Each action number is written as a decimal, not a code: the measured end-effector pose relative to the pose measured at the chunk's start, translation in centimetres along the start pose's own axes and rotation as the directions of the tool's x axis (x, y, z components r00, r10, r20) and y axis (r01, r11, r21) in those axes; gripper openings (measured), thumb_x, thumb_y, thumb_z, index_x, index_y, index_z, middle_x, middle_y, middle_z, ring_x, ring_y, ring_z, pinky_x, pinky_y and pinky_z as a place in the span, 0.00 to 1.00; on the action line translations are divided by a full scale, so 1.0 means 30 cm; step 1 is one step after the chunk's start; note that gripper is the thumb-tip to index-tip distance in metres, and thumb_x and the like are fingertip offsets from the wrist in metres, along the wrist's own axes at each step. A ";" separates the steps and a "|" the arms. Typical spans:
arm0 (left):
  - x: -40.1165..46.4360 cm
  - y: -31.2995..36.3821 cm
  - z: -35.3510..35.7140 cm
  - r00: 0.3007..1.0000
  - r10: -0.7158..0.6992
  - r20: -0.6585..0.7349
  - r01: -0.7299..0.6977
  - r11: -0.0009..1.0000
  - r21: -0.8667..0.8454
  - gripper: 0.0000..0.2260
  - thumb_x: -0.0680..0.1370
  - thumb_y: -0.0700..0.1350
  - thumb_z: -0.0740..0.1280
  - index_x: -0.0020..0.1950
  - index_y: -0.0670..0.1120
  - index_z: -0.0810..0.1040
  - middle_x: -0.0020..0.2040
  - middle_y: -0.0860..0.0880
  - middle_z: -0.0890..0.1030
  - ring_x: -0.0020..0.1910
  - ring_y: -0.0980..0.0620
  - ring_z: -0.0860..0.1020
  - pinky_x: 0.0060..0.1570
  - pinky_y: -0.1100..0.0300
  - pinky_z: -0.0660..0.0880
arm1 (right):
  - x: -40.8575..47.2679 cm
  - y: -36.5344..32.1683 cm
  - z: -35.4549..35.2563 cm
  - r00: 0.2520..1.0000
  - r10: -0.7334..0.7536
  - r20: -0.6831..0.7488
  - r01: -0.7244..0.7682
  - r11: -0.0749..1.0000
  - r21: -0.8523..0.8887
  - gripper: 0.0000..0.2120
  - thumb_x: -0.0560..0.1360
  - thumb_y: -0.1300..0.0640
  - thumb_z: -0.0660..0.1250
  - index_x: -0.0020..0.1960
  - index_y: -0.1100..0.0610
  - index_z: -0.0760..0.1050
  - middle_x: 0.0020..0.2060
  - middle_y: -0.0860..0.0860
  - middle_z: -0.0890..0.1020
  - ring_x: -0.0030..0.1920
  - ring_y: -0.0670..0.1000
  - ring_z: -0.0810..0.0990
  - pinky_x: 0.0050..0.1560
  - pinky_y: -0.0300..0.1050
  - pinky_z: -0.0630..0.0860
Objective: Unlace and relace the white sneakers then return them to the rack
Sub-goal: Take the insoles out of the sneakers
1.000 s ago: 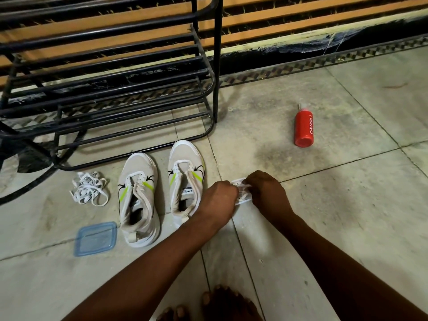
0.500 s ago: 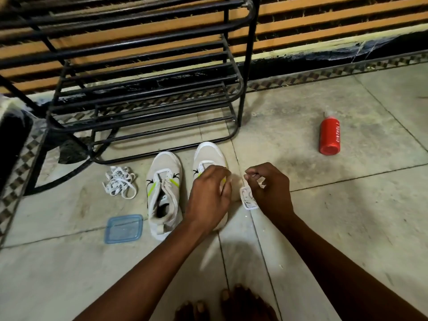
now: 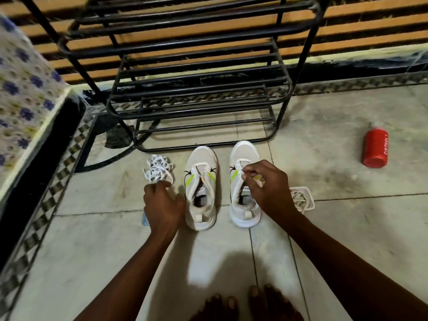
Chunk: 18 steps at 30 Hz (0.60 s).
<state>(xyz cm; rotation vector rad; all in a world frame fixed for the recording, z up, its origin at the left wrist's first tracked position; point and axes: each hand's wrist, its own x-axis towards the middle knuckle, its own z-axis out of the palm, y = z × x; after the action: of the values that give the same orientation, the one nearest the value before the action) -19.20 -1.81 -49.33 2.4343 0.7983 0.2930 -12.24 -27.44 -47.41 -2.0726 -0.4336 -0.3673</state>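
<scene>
Two white sneakers with green stripes stand side by side, without laces, on the floor in front of the black rack [image 3: 281,117]. My right hand [image 3: 266,184] hovers over the right sneaker [image 3: 243,151] with its fingers curled at the eyelet edge; whether it pinches anything is hidden. My left hand [image 3: 162,205] is just left of the left sneaker [image 3: 201,163], its loosely bent fingertips at the near edge of a heap of white laces [image 3: 157,167].
A small white tub [image 3: 310,200] holding a bundled lace sits right of the right sneaker. A red bottle [image 3: 375,147] lies further right. A blue lid [image 3: 144,220] peeks out behind my left hand. A patterned ledge [image 3: 25,107] is at left; bare toes [image 3: 254,302] below.
The view has swung left. My right hand left the lace in the tub and moved over the right sneaker. My left hand moved left from the right sneaker to the lace heap.
</scene>
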 end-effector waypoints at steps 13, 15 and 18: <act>-0.016 -0.193 0.028 0.976 -0.198 0.092 0.179 0.968 0.176 0.34 0.66 0.56 0.81 0.66 0.48 0.70 0.61 0.42 0.77 0.63 0.34 0.75 0.57 0.39 0.75 | -0.024 -0.002 0.043 0.995 0.031 0.094 -0.018 0.992 -0.128 0.07 0.72 0.64 0.74 0.48 0.55 0.82 0.44 0.50 0.82 0.45 0.53 0.82 0.48 0.55 0.78; -0.011 -0.181 0.016 0.970 -0.233 0.071 0.219 0.962 0.161 0.38 0.63 0.56 0.82 0.67 0.48 0.68 0.63 0.41 0.77 0.64 0.34 0.74 0.60 0.39 0.72 | -0.026 -0.001 0.039 0.995 0.030 0.095 -0.018 0.992 -0.124 0.07 0.72 0.64 0.74 0.48 0.55 0.82 0.44 0.50 0.82 0.45 0.53 0.82 0.49 0.54 0.78; 0.008 -0.144 -0.011 0.953 -0.303 0.021 0.303 0.953 0.032 0.41 0.61 0.57 0.83 0.67 0.50 0.67 0.64 0.42 0.77 0.65 0.36 0.74 0.63 0.39 0.70 | -0.029 -0.006 0.031 0.995 0.025 0.098 -0.015 0.994 -0.110 0.08 0.72 0.65 0.74 0.49 0.56 0.82 0.45 0.49 0.82 0.46 0.52 0.82 0.49 0.53 0.78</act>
<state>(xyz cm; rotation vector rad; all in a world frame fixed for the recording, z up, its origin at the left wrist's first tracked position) -21.19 1.38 -51.52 2.2924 1.1542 0.1324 -13.02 -26.68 -48.11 -2.2071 -0.4608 -0.2818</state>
